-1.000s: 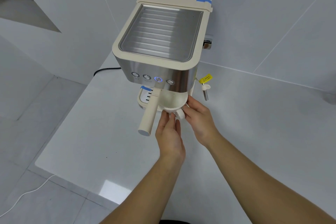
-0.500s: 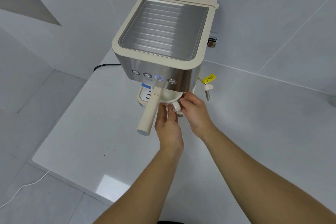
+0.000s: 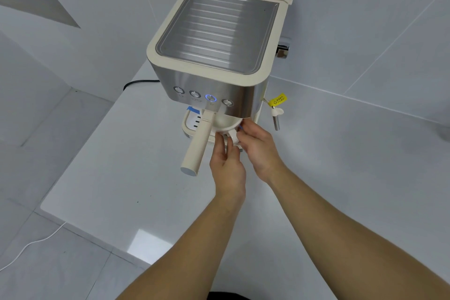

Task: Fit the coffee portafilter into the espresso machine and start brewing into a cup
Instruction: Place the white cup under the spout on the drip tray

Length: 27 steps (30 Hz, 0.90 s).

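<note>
The cream and steel espresso machine (image 3: 219,39) stands on the white counter (image 3: 121,178). Its portafilter (image 3: 197,148) is locked under the front, with the cream handle pointing toward me and to the left. A white cup (image 3: 225,124) sits on the drip tray (image 3: 191,125) below the group head, partly hidden by the machine's front. My left hand (image 3: 227,168) pinches the cup's near side. My right hand (image 3: 258,148) grips its handle side. One of the front buttons (image 3: 210,98) glows blue.
A steam wand (image 3: 276,122) with a yellow tag hangs at the machine's right side. A black power cord (image 3: 136,83) runs off behind the machine on the left. The counter's edge (image 3: 48,209) is near left, and a white cable (image 3: 29,243) lies on the floor below.
Both hands have slid the cup a little further in under the portafilter. The portafilter handle has stayed where it was.
</note>
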Motion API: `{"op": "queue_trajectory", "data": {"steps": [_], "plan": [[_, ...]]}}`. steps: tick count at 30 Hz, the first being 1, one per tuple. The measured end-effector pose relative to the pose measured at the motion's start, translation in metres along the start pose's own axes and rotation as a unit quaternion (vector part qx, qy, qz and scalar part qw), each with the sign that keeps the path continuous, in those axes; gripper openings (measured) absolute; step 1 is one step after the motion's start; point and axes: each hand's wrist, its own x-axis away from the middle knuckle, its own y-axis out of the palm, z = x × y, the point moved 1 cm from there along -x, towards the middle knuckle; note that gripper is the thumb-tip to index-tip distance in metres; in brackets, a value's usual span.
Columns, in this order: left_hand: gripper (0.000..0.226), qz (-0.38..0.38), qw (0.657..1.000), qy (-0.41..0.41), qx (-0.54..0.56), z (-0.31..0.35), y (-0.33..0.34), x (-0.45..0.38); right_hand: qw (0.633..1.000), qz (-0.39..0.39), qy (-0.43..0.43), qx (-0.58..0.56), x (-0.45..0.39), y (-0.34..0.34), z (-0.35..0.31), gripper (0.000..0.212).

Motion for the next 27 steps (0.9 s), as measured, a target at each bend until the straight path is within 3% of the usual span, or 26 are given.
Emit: {"op": "queue_trajectory", "data": {"steps": [13, 19, 21, 24, 27], "plan": [[0.056, 0.003, 1.000, 0.016, -0.010, -0.002, 0.002, 0.003, 1.000, -0.003, 0.002, -0.018, 0.005, -0.001, -0.002, 0.037], [0.052, -0.031, 0.999, 0.025, -0.024, 0.005, -0.004, 0.012, 1.000, -0.009, 0.013, 0.002, 0.016, -0.002, -0.013, 0.039], [0.048, -0.047, 0.998, 0.021, -0.028, 0.008, -0.008, 0.020, 1.000, 0.000, 0.017, 0.015, 0.022, -0.003, -0.016, 0.035], [0.046, -0.077, 0.996, 0.009, -0.041, 0.014, -0.017, 0.037, 0.999, 0.028, 0.024, 0.025, 0.035, -0.008, -0.019, 0.011], [0.040, -0.089, 0.994, -0.016, -0.058, 0.021, -0.035, 0.054, 0.998, 0.059, 0.031, 0.019, 0.049, -0.013, -0.024, 0.024]]}}
